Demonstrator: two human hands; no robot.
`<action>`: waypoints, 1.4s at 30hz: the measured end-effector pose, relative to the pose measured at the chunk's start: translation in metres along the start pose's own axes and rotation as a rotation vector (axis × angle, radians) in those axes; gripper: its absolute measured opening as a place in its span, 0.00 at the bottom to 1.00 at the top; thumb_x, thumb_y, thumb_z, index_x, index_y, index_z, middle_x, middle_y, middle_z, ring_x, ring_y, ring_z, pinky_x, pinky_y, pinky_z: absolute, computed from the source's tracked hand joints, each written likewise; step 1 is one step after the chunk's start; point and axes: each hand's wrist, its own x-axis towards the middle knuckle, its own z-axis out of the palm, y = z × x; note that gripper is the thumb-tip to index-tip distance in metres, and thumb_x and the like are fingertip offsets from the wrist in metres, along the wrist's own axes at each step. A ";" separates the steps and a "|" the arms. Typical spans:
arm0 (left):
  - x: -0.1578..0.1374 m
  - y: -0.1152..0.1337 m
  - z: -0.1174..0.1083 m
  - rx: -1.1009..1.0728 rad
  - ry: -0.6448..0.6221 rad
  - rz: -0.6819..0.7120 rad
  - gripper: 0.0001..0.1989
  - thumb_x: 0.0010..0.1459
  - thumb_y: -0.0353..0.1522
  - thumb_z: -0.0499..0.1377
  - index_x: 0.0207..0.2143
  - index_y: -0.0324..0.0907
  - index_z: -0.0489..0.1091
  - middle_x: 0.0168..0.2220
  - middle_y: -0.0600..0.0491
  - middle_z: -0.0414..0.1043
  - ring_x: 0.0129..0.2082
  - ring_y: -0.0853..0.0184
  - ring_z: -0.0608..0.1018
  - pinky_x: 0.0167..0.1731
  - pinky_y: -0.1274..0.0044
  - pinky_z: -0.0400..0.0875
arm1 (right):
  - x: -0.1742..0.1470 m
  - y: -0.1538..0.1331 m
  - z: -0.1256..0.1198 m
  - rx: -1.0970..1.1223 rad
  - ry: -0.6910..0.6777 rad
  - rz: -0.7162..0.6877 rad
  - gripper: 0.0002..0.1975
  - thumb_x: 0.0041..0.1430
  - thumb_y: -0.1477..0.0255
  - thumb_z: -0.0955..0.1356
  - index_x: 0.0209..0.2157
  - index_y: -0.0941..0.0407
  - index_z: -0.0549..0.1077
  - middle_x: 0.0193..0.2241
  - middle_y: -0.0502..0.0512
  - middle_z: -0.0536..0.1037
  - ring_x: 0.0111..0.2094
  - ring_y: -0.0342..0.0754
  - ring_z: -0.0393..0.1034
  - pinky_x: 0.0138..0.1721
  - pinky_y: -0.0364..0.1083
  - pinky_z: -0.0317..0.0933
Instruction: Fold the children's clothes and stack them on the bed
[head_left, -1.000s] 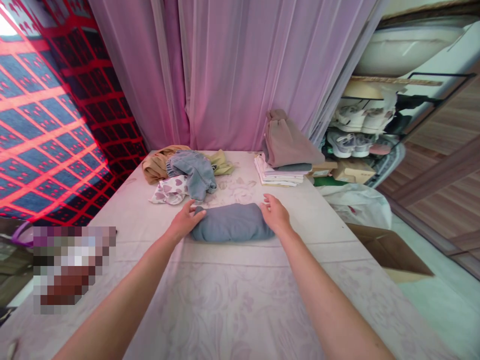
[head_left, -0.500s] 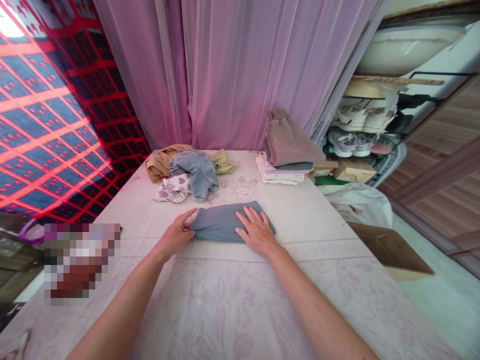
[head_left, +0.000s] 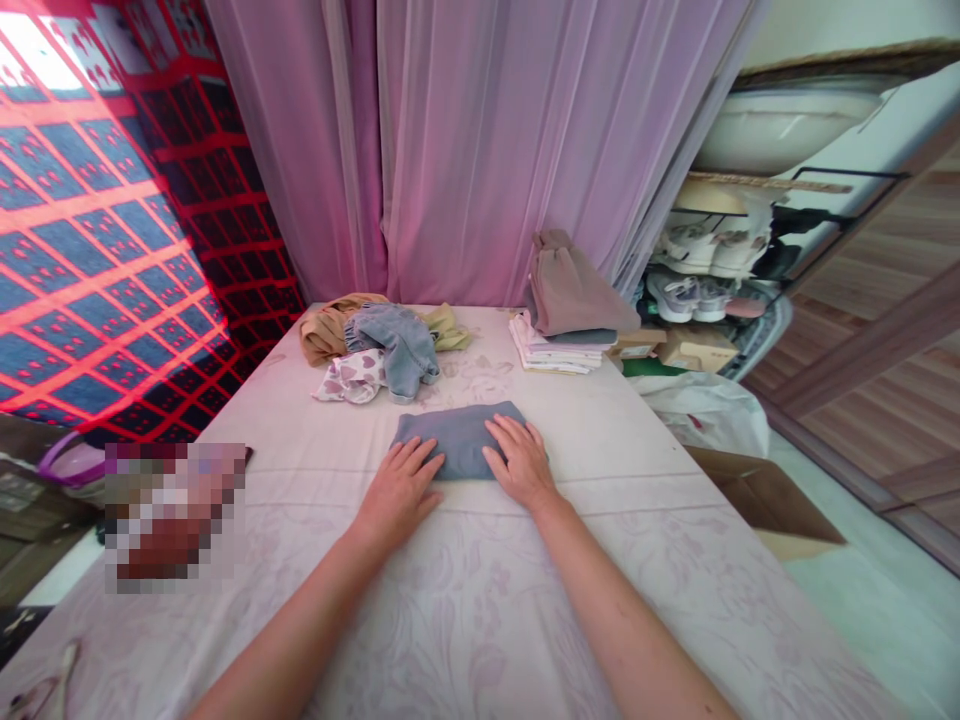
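A folded grey-blue garment [head_left: 463, 440] lies flat on the table in front of me; its exact kind does not show. My left hand [head_left: 401, 485] rests palm down over its near left corner, fingers spread. On the right end of the cloth lies my right hand [head_left: 519, 460], also flat with the fingers apart. Beyond, at the back left, is a loose heap with a denim garment [head_left: 401, 345], a brown garment [head_left: 324, 335], a heart-print cloth [head_left: 351, 377] and a yellow-green cloth [head_left: 448, 327]. Brown-grey trousers [head_left: 570, 290] top a folded stack [head_left: 559, 355] at the back right.
The table has a pale flowered cover [head_left: 450, 600]. Purple curtains [head_left: 465, 150] hang behind it. To the right stand a shoe rack with sneakers [head_left: 690, 298] and an open cardboard box [head_left: 765, 500]. Glasses [head_left: 49, 690] lie at the near left, below a blurred-out patch.
My left hand has moved from gripping the garment's left edge to lying flat on its near left corner. My right hand stays on the right end.
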 end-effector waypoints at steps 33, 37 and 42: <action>0.073 -0.050 -0.040 -0.001 0.022 -0.237 0.21 0.53 0.30 0.55 0.50 0.45 0.70 0.52 0.49 0.71 0.51 0.61 0.73 0.52 0.72 0.66 | -0.016 0.045 -0.036 0.544 -0.094 0.494 0.11 0.54 0.67 0.65 0.37 0.55 0.76 0.31 0.53 0.79 0.33 0.47 0.73 0.37 0.46 0.65; 0.039 -0.057 -0.013 -0.100 0.140 -0.285 0.16 0.55 0.31 0.52 0.45 0.45 0.73 0.46 0.50 0.74 0.46 0.62 0.75 0.49 0.72 0.69 | -0.033 0.032 -0.028 0.352 0.238 0.405 0.13 0.58 0.68 0.61 0.38 0.55 0.76 0.38 0.57 0.80 0.37 0.49 0.73 0.38 0.47 0.66; 0.020 -0.061 -0.003 -0.141 0.139 -0.316 0.15 0.55 0.31 0.51 0.40 0.43 0.76 0.41 0.50 0.77 0.43 0.63 0.76 0.47 0.73 0.68 | -0.037 -0.020 -0.031 0.213 0.233 -0.073 0.12 0.60 0.71 0.63 0.41 0.53 0.76 0.42 0.56 0.79 0.46 0.49 0.70 0.50 0.50 0.60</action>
